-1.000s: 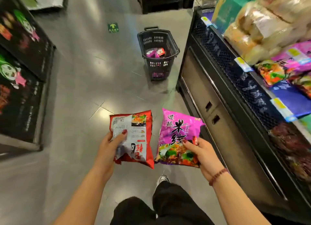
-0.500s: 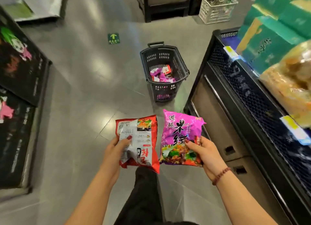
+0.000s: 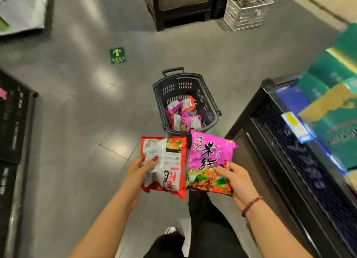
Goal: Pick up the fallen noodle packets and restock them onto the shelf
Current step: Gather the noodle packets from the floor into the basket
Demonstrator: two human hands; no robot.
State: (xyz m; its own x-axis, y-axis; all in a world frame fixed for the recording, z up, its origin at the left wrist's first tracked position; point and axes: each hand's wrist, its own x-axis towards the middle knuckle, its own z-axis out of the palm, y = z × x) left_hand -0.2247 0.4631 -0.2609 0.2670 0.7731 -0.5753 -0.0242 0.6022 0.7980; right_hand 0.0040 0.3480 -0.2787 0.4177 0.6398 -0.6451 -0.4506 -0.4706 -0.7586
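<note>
- Head view: shelf (image 3: 289,161) runs down the right side.
- Dark basket (image 3: 173,87) stands on the floor (image 3: 77,122) ahead, more noodle packets (image 3: 183,118) lying inside.
- Red packet (image 3: 172,161) and pink packet (image 3: 208,155) are held side by side above the floor, near the shelf.
- Left hand (image 3: 135,172) grips the red packet, thumb on its face; right hand (image 3: 238,180) grips the pink packet.

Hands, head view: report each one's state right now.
Left hand: holding the red noodle packet.
Right hand: holding the pink noodle packet.
</note>
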